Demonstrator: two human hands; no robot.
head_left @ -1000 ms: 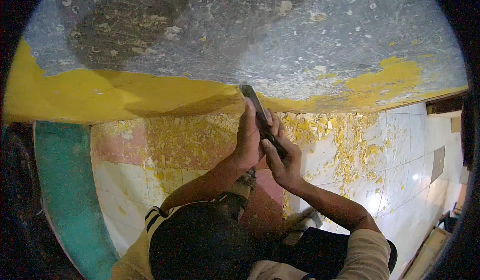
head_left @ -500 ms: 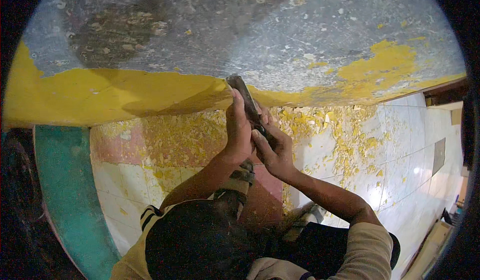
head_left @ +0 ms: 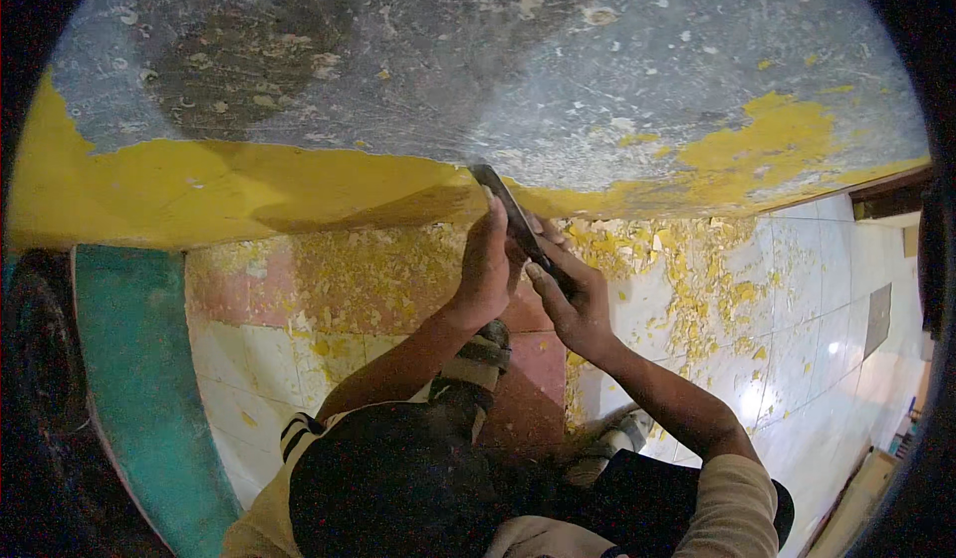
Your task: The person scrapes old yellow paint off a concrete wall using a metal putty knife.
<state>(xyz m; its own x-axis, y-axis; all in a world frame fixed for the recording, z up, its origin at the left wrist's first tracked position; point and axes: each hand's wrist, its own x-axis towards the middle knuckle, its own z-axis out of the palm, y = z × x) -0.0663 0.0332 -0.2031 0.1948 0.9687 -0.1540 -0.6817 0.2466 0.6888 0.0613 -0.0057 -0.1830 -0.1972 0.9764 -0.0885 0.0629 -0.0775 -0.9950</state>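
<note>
Scraper (head_left: 518,218), mid-frame: right hand (head_left: 582,305) angles up-left, gripping its lower end; upright left hand (head_left: 485,267) touches it, closure unclear.

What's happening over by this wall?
A person's right hand grips a dark scraper, with the left hand against it, nearer the tip. That tip is at the wall, where yellow paint meets a bare grey area. Yellow flakes lie scattered over the tiled floor below.

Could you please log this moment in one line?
left hand: against dark scraper | right hand: gripping its lower end | tip: at yellow paint's edge on wall | floor: yellow flakes
</note>
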